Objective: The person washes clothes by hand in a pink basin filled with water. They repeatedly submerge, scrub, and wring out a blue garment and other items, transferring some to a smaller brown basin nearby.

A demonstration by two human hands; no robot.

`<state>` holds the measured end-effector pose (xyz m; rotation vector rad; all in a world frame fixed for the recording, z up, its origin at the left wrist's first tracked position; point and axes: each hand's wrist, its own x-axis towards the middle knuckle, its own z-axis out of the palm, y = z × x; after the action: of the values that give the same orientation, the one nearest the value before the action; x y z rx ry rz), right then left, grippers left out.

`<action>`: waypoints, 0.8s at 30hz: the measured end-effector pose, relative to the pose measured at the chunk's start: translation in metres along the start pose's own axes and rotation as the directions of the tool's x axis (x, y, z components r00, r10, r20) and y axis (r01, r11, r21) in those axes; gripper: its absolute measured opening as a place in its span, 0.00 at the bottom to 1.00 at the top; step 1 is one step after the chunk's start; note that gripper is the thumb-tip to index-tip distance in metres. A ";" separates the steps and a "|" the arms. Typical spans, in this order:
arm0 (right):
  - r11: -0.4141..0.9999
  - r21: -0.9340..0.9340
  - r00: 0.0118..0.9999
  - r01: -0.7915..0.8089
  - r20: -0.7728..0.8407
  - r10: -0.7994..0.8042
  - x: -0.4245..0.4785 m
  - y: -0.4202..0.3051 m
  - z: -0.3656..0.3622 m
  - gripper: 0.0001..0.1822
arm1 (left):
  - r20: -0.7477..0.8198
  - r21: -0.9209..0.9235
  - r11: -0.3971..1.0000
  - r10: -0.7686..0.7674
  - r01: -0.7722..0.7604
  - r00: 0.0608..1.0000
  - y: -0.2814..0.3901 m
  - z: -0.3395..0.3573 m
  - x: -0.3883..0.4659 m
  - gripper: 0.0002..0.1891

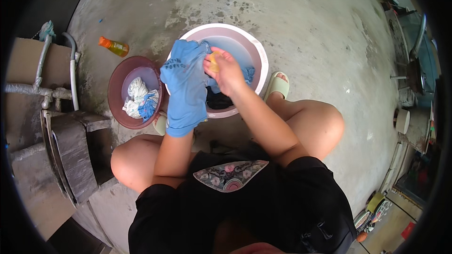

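A wet blue garment point(185, 88) with dark lettering is pulled over my left hand and wrist, and it hangs at the left side of a large pink basin point(260, 51) with a white rim. The cloth hides my left hand, so its fingers do not show. Between the fingers of my right hand point(226, 70) is a yellow bar of soap point(214, 61), close against the garment's right edge. Cloudy bluish water fills part of the basin. In it lie a dark cloth point(218, 100) and more blue fabric point(249, 74).
A smaller maroon basin point(116, 95) at the left holds white and blue clothes point(139, 95). Beyond it, a yellow bottle with an orange cap point(114, 46) lies on the concrete floor point(310, 35). Pipes point(39, 90) and a block-like structure point(74, 155) stand at the far left.
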<state>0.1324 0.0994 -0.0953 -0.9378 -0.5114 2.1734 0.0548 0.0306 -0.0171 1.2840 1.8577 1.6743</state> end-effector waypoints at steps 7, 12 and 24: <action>0.972 -0.134 0.925 0.194 -0.306 -0.226 0.107 -0.043 -0.175 0.10 | 0.021 -0.004 1.000 -0.008 0.008 1.000 0.004 0.004 0.009 0.04; 0.902 -0.418 0.766 0.104 -0.545 -0.341 0.120 -0.057 -0.218 0.08 | 0.007 0.007 0.999 -0.032 0.032 0.999 0.002 0.000 0.011 0.04; 0.886 -0.451 0.834 0.108 -0.444 -0.327 0.130 -0.051 -0.247 0.06 | 0.009 0.000 0.999 -0.048 0.048 0.999 -0.002 0.003 0.019 0.04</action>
<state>0.2766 0.2478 -0.2895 -1.5416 -0.7807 1.5340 0.0462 0.0477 -0.0139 1.2350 1.8677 1.6412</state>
